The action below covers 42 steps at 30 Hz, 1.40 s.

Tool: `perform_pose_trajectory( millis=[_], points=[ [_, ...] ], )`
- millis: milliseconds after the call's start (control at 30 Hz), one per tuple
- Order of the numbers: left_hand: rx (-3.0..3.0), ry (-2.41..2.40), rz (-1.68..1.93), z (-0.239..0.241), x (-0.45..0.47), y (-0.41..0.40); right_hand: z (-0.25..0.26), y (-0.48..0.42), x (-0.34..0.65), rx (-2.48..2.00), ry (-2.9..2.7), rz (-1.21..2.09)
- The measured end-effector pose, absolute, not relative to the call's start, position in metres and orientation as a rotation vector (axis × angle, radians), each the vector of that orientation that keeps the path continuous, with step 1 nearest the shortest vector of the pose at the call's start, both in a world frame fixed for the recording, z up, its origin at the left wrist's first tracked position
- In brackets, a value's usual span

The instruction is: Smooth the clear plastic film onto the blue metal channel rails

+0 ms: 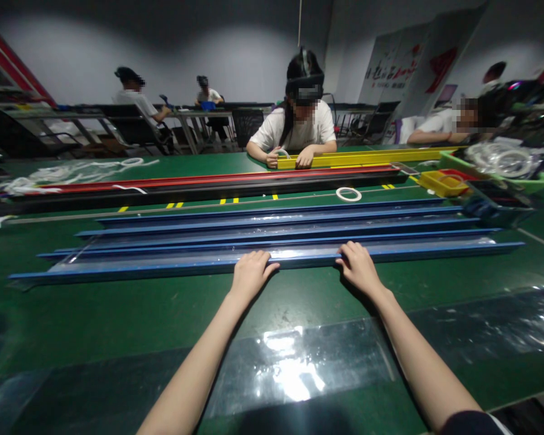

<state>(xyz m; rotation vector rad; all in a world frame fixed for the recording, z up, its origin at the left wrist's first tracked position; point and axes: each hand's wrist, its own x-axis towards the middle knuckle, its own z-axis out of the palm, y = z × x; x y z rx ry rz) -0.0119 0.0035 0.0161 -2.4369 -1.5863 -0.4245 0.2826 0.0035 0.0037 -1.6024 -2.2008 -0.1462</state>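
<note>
Rail (pixel 303 262) lies under left hand (pixel 251 273) and right hand (pixel 359 268).

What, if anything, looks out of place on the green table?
The white strands: they lie in a loose tangle at far left, while the blue strips lie roughly parallel. Nothing looks spilled.

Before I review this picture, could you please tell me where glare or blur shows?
Head view: white glare hides part of the clear film; head view: smaller highlights among the blue rails; head view: far left edge looks blurred.
</note>
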Motion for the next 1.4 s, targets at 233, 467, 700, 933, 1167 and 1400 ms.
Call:
perform_pose_trajectory(
  millis=[233,467,700,933,1167,1400],
  points=[
    [-2.427,-1.591,-0.423,0.015,-0.011,0.004,0.006,0.002,0.281,-1.612,-2.197,-0.129],
    [-2.444,-1.582,-0.383,0.018,-0.014,0.004,0.010,0.001,0.283,-1.598,-2.224,-0.112],
    [-2.545,-1.602,-0.287,0.026,-0.021,0.006,0.015,-0.001,0.285,-1.572,-2.282,-0.152],
    [-2.566,-1.633,-0.286,0.029,-0.020,0.006,0.009,-0.001,0.304,-1.566,-2.274,-0.152],
    [-2.598,-1.657,-0.329,0.033,-0.023,0.006,0.005,-0.002,0.334,-1.620,-2.200,-0.188],
    [-2.604,-1.657,-0.417,0.031,-0.028,0.006,0.004,-0.004,0.340,-1.641,-2.155,-0.216]
  ],
)
